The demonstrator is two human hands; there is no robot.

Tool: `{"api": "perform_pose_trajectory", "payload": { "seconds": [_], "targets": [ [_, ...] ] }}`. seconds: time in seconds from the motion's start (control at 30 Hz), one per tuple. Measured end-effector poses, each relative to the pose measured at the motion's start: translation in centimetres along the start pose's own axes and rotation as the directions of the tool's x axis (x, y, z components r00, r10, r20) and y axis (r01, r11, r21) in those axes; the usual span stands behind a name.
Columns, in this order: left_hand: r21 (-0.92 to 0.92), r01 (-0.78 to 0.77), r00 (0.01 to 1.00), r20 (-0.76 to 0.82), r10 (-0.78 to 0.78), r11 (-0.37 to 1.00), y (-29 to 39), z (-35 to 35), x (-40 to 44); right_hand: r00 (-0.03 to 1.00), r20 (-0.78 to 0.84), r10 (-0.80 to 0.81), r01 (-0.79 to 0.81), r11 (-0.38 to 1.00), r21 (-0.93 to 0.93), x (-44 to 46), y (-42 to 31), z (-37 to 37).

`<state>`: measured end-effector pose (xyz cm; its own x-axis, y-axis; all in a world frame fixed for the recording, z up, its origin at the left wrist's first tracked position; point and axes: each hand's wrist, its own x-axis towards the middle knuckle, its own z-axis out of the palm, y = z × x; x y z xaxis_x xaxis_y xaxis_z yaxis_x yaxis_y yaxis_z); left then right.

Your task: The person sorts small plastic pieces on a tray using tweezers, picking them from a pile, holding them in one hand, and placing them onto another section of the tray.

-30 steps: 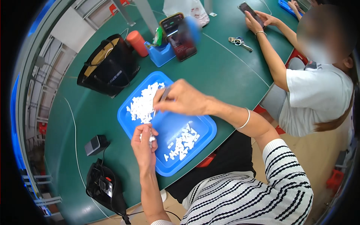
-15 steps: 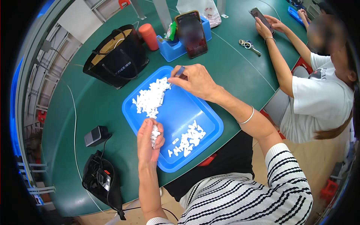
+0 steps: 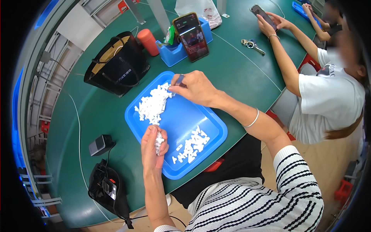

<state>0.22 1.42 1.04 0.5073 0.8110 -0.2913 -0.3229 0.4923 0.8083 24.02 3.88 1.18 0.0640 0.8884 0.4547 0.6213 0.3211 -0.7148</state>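
Note:
A blue tray [image 3: 177, 116] holds a large pile of small white plastic pieces [image 3: 152, 104] at its far left and a smaller scattered group [image 3: 193, 144] near its front right. My left hand [image 3: 152, 145] is closed around a cluster of the same white pieces [image 3: 158, 143], above the tray's left edge. At the far edge of the large pile, my right hand [image 3: 195, 89] pinches thumb and fingertips together at a small white piece. A dark blue-grey band is around one of its fingers. The exact contact at the fingertips is partly hidden.
Beyond the tray stand a black bag [image 3: 116, 65], a red cylinder [image 3: 147, 41], a blue holder [image 3: 170, 54] and a propped phone [image 3: 191, 36]. A power bank [image 3: 101, 144] and black pouch [image 3: 108, 189] lie left. Keys [image 3: 253, 46] lie right, near a person holding a phone [image 3: 263, 16].
The whole view has shifted slightly, and the propped phone's screen now shows a clear picture. Both hands keep nearly the same place and grip over the tray.

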Motion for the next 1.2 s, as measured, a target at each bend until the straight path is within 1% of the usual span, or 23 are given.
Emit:
{"api": "perform_pose_trajectory", "payload": {
  "seconds": [0.03,0.07,0.1,0.13,0.17,0.23,0.3,0.37,0.47,0.57,0.63,0.7,0.77,0.83,0.9,0.93,0.97,1.0,1.03,1.07,1.1,1.13,1.2],
  "targets": [
    [0.003,-0.004,1.0,-0.002,0.004,1.0,0.0,-0.1,0.0,1.0,-0.001,-0.001,0.001,1.0,0.0,0.0,-0.2,-0.4],
    [0.003,-0.007,1.0,-0.003,0.007,1.0,0.0,0.0,0.0,0.998,0.054,0.017,-0.023,0.995,0.102,0.0,-0.5,-0.8],
    [0.057,-0.006,0.999,-0.042,0.008,0.998,0.1,0.1,0.0,0.993,0.112,0.029,-0.051,0.978,0.202,0.1,-0.9,-1.1],
    [0.112,-0.002,0.997,-0.08,0.011,0.994,0.1,0.3,0.0,0.993,0.114,0.026,-0.049,0.978,0.204,0.0,-1.1,-1.1],
    [0.112,-0.004,0.996,-0.083,0.013,0.994,0.1,0.5,0.0,0.991,0.132,-0.017,-0.014,0.973,0.23,-0.2,-1.5,-1.0],
    [0.187,-0.013,0.99,-0.133,0.039,0.982,0.1,0.7,0.1,0.984,0.14,-0.111,0.067,0.955,0.289,-0.7,-2.4,-0.7],
    [0.187,-0.015,0.988,-0.15,0.044,0.982,0.0,0.8,0.1,0.965,0.219,-0.146,0.074,0.949,0.308,-1.0,-3.2,-0.6],
    [0.186,-0.02,0.985,-0.164,0.051,0.982,-0.1,0.6,0.2,0.956,0.224,-0.19,0.103,0.93,0.352,-1.4,-3.5,0.0],
    [0.175,-0.054,0.982,-0.171,0.085,0.983,-0.4,0.2,0.3,0.929,0.2,-0.311,0.206,0.885,0.417,-2.0,-4.0,0.3],
    [0.238,-0.048,0.98,-0.177,0.092,0.97,-0.5,0.3,0.3,0.922,0.204,-0.328,0.221,0.882,0.417,-2.2,-3.8,0.5],
    [0.335,-0.057,0.971,-0.202,0.131,0.941,-0.6,0.5,0.2,0.919,0.216,-0.329,0.214,0.879,0.426,-2.1,-3.7,0.4],
    [0.34,-0.063,0.97,-0.202,0.138,0.938,-0.7,0.6,0.2,0.914,0.23,-0.333,0.208,0.875,0.437,-2.1,-3.8,0.2],
    [0.345,-0.069,0.968,-0.203,0.147,0.936,-0.6,0.5,0.2,0.926,0.241,-0.291,0.151,0.871,0.468,-2.0,-3.8,0.0],
    [0.21,-0.081,0.978,-0.173,0.119,0.974,-0.4,0.2,0.3,0.944,0.221,-0.246,0.108,0.861,0.497,-1.6,-3.8,-0.6],
    [0.172,-0.074,0.984,-0.148,0.1,0.982,-0.2,0.1,0.2,0.966,0.187,-0.179,0.051,0.84,0.54,-1.3,-3.9,-1.1],
    [0.115,-0.058,0.992,-0.104,0.07,0.992,-0.1,-0.1,0.1,0.966,0.185,-0.179,0.052,0.841,0.539,-1.3,-3.9,-1.0],
    [0.059,-0.038,0.997,-0.059,0.041,0.998,0.0,-0.2,0.1,0.969,0.177,-0.175,0.039,0.808,0.588,-1.3,-3.8,-0.8],
    [0.061,-0.038,0.998,-0.056,0.041,0.997,0.1,-0.3,0.0,0.971,0.168,-0.17,0.026,0.772,0.635,-1.3,-3.7,-0.6],
    [0.002,-0.028,0.999,-0.026,0.028,1.0,0.1,-0.3,0.0,0.972,0.165,-0.17,0.028,0.772,0.634,-1.4,-3.6,-0.4],
    [-0.057,-0.016,1.0,0.006,0.016,0.998,0.2,-0.4,-0.1,0.969,0.203,-0.141,-0.033,0.743,0.669,-1.5,-3.6,-0.2],
    [-0.055,-0.016,1.0,0.008,0.017,0.998,0.2,-0.4,-0.1,0.963,0.243,-0.114,-0.093,0.709,0.699,-1.6,-3.6,-0.1],
    [-0.083,-0.018,0.999,0.028,0.02,0.996,0.1,-0.5,-0.1,0.964,0.241,-0.114,-0.09,0.71,0.699,-1.6,-3.7,-0.1],
    [-0.11,-0.019,0.999,0.047,0.025,0.994,0.1,-0.7,-0.1,0.956,0.284,-0.071,-0.18,0.623,0.761,-1.7,-3.8,0.0]
  ]
}}
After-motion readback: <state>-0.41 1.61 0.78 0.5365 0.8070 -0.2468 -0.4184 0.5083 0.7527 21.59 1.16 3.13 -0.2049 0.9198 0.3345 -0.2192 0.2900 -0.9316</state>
